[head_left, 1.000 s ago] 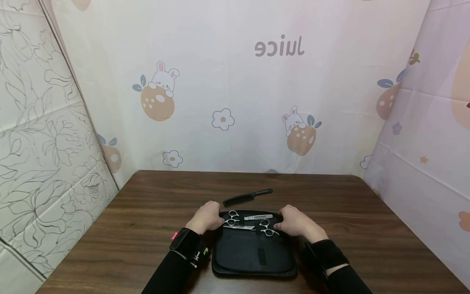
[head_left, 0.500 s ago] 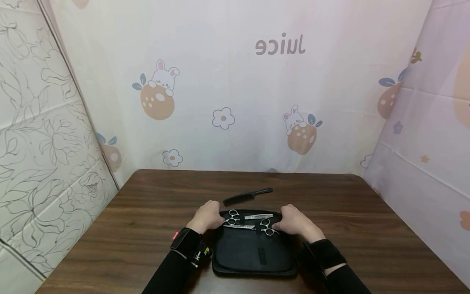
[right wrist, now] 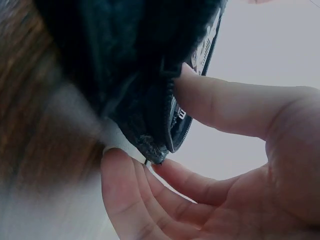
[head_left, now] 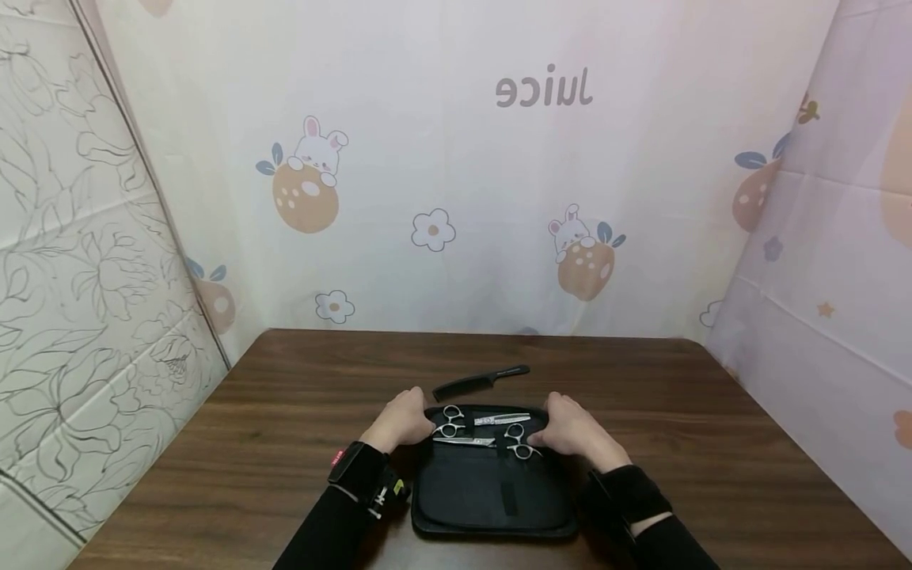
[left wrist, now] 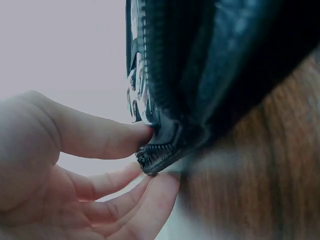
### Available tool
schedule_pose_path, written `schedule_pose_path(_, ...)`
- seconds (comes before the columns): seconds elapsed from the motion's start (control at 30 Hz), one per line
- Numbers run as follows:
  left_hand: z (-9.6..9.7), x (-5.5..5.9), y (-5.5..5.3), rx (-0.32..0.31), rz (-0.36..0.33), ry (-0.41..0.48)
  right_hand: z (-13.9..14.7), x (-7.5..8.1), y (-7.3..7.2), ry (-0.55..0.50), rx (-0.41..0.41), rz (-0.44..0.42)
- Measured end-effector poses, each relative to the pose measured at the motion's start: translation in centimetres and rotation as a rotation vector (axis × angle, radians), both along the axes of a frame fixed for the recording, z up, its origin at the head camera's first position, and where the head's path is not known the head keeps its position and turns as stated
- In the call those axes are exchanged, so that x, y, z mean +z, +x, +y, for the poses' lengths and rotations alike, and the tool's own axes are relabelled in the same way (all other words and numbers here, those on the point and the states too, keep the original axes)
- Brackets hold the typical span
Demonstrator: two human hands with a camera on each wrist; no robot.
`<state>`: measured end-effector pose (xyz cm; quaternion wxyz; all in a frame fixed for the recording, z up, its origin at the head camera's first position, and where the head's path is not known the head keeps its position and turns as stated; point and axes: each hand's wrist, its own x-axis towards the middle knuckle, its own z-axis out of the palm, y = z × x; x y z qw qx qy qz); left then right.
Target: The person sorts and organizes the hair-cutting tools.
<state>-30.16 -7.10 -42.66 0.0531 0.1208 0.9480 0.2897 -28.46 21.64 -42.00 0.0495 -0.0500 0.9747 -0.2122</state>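
Note:
A black zip case lies opened out flat on the table. Two silver pairs of scissors are strapped head to tail in its far half: thinning scissors, rings at left, and haircutting scissors, rings at right. My left hand pinches the case's far left edge. On the opposite side, my right hand grips the far right edge. In the left wrist view, the thumb lies on the zipped rim with fingers beneath. The right wrist view shows the thumb over the zipper and fingertips below that corner.
Just beyond the case, a black comb lies slanted on the brown wooden table. Patterned white curtains stand behind the table and along both sides. Each wrist wears a black strap.

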Motion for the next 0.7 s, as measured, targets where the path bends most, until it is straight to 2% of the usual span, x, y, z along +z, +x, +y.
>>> schedule_pose_path(0.23, 0.1, -0.1, -0.1, 0.046, -0.025, 0.045, 0.3, 0.5, 0.3, -0.069, -0.017, 0.004)
schedule_pose_path(0.5, 0.1, 0.3, -0.1, -0.004, 0.03, 0.043, 1.0, 1.1, 0.6, -0.247, -0.035, -0.023)
schedule_pose_path(0.7, 0.0, 0.5, 0.0, -0.014, 0.042, 0.032, 0.9, 0.9, 0.6, -0.236, -0.024, -0.024)
